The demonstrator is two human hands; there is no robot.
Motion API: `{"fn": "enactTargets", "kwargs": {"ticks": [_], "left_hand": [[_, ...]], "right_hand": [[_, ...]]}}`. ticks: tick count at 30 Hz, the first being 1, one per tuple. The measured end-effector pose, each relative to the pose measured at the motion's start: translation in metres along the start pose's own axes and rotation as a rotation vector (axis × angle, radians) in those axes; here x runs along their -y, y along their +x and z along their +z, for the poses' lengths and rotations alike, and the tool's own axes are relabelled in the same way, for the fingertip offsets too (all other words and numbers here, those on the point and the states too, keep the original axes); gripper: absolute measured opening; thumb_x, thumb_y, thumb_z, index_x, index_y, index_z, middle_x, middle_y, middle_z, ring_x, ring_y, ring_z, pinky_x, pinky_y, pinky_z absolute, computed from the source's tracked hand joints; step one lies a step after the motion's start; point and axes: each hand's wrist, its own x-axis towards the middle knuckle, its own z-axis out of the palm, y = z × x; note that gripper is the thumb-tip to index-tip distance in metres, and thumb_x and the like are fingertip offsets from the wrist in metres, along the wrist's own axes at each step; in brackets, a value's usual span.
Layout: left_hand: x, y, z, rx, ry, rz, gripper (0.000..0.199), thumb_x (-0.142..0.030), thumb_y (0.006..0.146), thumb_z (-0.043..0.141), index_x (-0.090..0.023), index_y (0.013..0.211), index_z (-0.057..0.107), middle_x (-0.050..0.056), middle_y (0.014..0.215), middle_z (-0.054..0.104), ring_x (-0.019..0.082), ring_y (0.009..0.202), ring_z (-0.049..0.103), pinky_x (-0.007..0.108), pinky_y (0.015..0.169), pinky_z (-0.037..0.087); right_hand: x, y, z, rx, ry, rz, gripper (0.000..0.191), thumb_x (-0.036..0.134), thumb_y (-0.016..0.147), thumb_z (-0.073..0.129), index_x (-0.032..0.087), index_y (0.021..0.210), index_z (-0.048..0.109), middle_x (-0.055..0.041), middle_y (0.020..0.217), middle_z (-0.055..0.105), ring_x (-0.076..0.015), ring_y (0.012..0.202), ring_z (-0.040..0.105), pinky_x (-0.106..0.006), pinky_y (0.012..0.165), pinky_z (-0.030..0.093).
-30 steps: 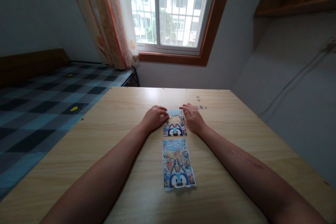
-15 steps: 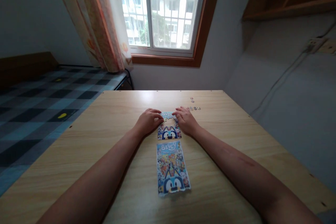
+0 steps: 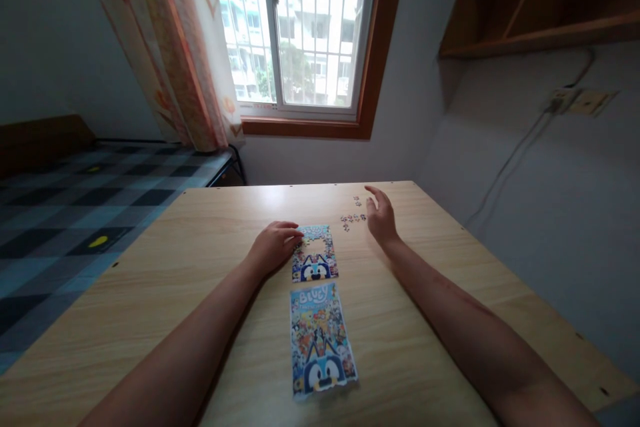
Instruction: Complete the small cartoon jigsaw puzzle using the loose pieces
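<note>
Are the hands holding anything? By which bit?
Nothing looks held: the left hand touches the jigsaw puzzle at its upper left; the right hand is open beside jigsaw pieces.

We list two bare arms. Item: one bare left forearm (image 3: 185,341), tapering, angled forward and inward; its bare left hand (image 3: 274,245), turned palm down, fingers bent together toward our right. Item: one bare right forearm (image 3: 453,312), extended farther forward; its bare right hand (image 3: 381,215), index finger arched leftward, thumb apart from it.
</note>
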Motion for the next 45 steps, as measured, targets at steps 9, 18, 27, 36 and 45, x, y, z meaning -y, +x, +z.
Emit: {"fn": "enactTargets", "kwargs": {"ticks": [9,18,27,36,45], "left_hand": [[0.002,-0.001,0.001,-0.002,-0.002,-0.014,0.027,-0.039,0.092,0.058,-0.027,0.09,0.082,0.008,0.11,0.076,0.027,0.101,0.068,0.045,0.095,0.056],[-0.003,-0.001,-0.002,-0.053,-0.019,-0.054,0.027,-0.032,0.091,0.059,-0.023,0.109,0.077,0.009,0.113,0.074,0.026,0.106,0.067,0.044,0.099,0.053],[-0.002,-0.002,-0.003,-0.068,-0.027,-0.071,0.028,-0.033,0.091,0.06,-0.024,0.114,0.074,0.008,0.117,0.072,0.026,0.11,0.065,0.044,0.102,0.052],[-0.005,-0.001,-0.003,-0.076,-0.025,-0.083,0.029,-0.032,0.091,0.06,-0.022,0.114,0.073,0.01,0.117,0.072,0.027,0.111,0.065,0.045,0.102,0.052],[-0.005,-0.002,-0.003,-0.086,-0.02,-0.091,0.03,-0.029,0.088,0.061,-0.022,0.115,0.072,0.009,0.116,0.073,0.026,0.109,0.065,0.044,0.101,0.052]], "right_hand": [[-0.039,-0.004,0.002,0.201,-0.323,0.035,0.041,0.016,0.086,0.05,0.019,0.12,0.072,-0.0129,0.135,0.063,-0.0279,0.133,0.05,-0.048,0.118,0.033],[-0.021,-0.017,0.008,0.521,-0.535,-0.033,0.032,0.03,0.094,0.057,0.032,0.121,0.074,-0.0074,0.16,0.04,-0.0377,0.152,0.022,-0.071,0.116,0.015],[0.005,-0.013,-0.01,0.568,-0.573,-0.115,0.02,0.019,0.086,0.063,0.026,0.089,0.082,-0.0072,0.159,0.043,-0.0362,0.152,0.023,-0.068,0.118,0.012],[0.021,0.004,-0.033,0.762,-0.558,-0.033,0.036,0.013,0.081,0.065,0.028,0.11,0.08,-0.0073,0.113,0.077,-0.0249,0.102,0.07,-0.032,0.089,0.05],[0.024,0.007,-0.037,0.875,-0.649,-0.02,0.021,0.024,0.082,0.068,0.03,0.097,0.082,-0.0039,0.098,0.079,-0.0224,0.089,0.071,-0.028,0.074,0.048]]}}
